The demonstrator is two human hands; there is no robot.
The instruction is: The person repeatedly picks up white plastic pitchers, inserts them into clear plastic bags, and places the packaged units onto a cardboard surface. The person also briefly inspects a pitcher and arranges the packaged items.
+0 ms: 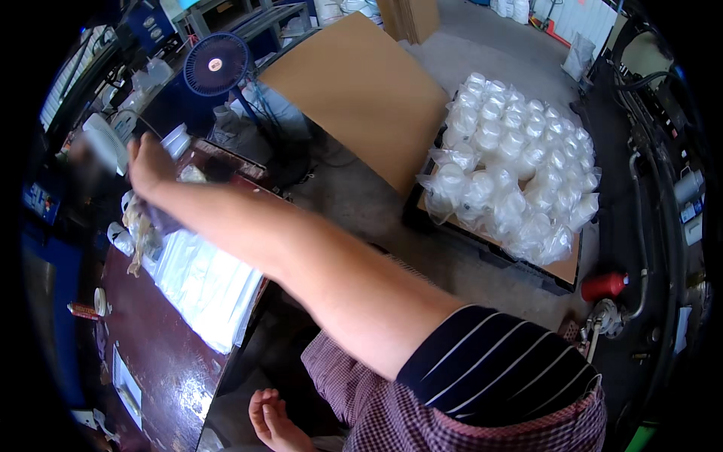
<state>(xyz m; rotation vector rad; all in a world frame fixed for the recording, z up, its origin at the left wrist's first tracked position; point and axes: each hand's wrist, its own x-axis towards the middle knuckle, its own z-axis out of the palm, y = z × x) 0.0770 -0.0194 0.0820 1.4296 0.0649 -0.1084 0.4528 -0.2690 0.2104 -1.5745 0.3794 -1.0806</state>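
My right hand (151, 168) reaches far across the worktable (164, 316), at the end of a bare arm below a striped sleeve. It is blurred, and what lies between its fingers is hidden. Just beyond it is a white plastic device (106, 141). Crumpled cloths (138, 226) lie under the wrist. A stack of clear plastic bags (206, 288) covers the table's near edge, below the forearm. My left hand (277, 421) hangs low beside the table edge, fingers loosely curled, with nothing visible in it.
Bagged plastic containers (514, 152) crowd a black pallet (497, 254) at right. A large cardboard sheet (361, 90) leans behind the table beside a fan (216, 64). On the tabletop are a tape roll (100, 301) and a notepad (125, 384). A red cylinder (603, 287) stands by pipework.
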